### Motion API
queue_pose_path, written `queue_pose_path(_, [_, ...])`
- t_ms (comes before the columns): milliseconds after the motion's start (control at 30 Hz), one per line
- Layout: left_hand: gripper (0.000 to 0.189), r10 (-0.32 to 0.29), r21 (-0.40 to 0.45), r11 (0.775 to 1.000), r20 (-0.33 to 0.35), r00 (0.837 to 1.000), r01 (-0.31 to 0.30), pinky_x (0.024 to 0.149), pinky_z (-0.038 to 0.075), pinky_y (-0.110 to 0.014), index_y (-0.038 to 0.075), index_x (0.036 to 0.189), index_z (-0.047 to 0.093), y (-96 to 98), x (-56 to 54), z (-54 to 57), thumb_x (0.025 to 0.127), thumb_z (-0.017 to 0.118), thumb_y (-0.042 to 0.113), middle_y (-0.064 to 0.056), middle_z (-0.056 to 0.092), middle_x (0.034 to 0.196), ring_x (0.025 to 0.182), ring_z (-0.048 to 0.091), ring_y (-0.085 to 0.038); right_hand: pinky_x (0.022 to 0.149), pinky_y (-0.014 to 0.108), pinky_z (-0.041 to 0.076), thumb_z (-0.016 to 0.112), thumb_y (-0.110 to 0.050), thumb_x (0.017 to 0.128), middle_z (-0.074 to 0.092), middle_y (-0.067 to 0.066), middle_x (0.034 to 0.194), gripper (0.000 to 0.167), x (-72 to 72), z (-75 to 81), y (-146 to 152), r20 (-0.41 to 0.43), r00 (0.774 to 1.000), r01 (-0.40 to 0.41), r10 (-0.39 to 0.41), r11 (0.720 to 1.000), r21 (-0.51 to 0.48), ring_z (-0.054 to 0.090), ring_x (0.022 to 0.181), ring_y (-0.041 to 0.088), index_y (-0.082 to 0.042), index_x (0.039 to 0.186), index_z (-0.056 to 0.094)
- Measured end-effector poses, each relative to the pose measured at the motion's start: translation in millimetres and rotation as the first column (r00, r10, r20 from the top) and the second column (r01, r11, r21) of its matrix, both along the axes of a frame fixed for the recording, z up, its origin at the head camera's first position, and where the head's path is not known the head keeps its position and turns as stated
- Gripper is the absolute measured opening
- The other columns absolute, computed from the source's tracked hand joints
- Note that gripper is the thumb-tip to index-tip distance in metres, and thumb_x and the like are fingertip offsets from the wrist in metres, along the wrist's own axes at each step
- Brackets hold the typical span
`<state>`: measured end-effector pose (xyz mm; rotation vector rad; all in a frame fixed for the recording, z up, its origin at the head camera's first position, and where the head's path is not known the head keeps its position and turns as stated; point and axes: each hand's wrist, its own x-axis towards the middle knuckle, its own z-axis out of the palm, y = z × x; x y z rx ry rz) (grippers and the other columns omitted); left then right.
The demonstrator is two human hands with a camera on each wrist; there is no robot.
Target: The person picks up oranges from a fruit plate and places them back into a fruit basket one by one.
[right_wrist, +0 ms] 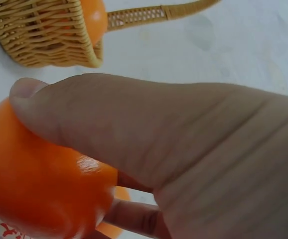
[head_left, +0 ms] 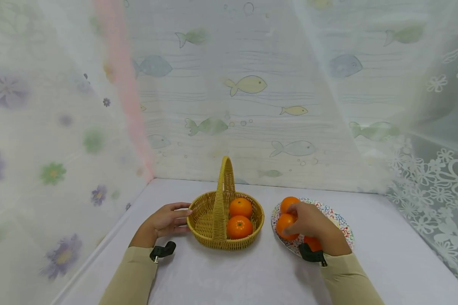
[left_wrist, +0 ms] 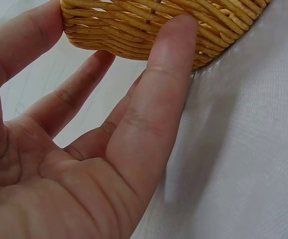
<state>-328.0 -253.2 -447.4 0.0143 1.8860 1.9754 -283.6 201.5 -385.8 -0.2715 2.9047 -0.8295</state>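
Observation:
A wicker basket (head_left: 202,239) with a tall arched handle stands on the table, two oranges (head_left: 239,227) lying in its right half. My left hand (head_left: 169,220) touches the basket's left side with fingers extended. In the left wrist view, fingertips (left_wrist: 176,30) rest against the woven wall. Over a patterned plate (head_left: 344,224) to the right, my right hand (head_left: 311,218) grips an orange (right_wrist: 49,174) between thumb and fingers. Another orange (head_left: 290,203) sits just behind it, and one more (head_left: 313,243) shows partly under the wrist.
The white-covered table (head_left: 233,279) carries the basket and plate, with a gap between them. A curtain printed with fish (head_left: 248,84) hangs behind the table. Flowered cloth (head_left: 53,173) is on the left, and lacy white fabric (head_left: 442,212) on the right.

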Motion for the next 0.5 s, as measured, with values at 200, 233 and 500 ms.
queue_pose_path(200, [0.064, -0.002, -0.003, 1.0, 0.0, 1.0, 0.002, 0.092, 0.062, -0.046, 0.003, 0.153, 0.043, -0.8, -0.2, -0.8, 0.099, 0.072, 0.021, -0.016, 0.066, 0.134, 0.115, 0.07, -0.027, 0.083, 0.042, 0.057, 0.095, -0.028, 0.071, 0.07, 0.009, 0.117, 0.063, -1.2, -2.3, -2.3, 0.006, 1.0, 0.011, -0.011, 1.0, 0.011, 0.061, 0.095, 0.024, -0.009, 0.126, 0.071])
queue_pose_path(233, [0.064, -0.002, -0.003, 1.0, -0.002, 1.0, 0.002, 0.092, 0.062, -0.046, 0.003, 0.153, 0.043, -0.9, -0.3, -0.7, 0.099, 0.072, 0.022, -0.016, 0.066, 0.134, 0.115, 0.07, -0.027, 0.082, 0.042, 0.058, 0.095, -0.028, 0.071, 0.07, 0.009, 0.116, 0.063, -1.4, -2.6, -2.3, 0.003, 1.0, 0.009, -0.009, 1.0, 0.012, 0.061, 0.095, 0.024, -0.009, 0.125, 0.071])
queue_pose_path(500, [0.061, 0.006, -0.002, 1.0, -0.005, 1.0, -0.006, 0.092, 0.062, -0.046, 0.002, 0.152, 0.044, 0.3, 0.1, 0.2, 0.1, 0.07, 0.02, -0.015, 0.067, 0.133, 0.114, 0.071, -0.026, 0.077, 0.041, 0.056, 0.096, -0.029, 0.07, 0.069, 0.008, 0.113, 0.063, -2.4, -4.4, -0.4, 0.004, 1.0, 0.002, -0.002, 1.0, 0.021, 0.06, 0.092, 0.024, -0.012, 0.124, 0.07])
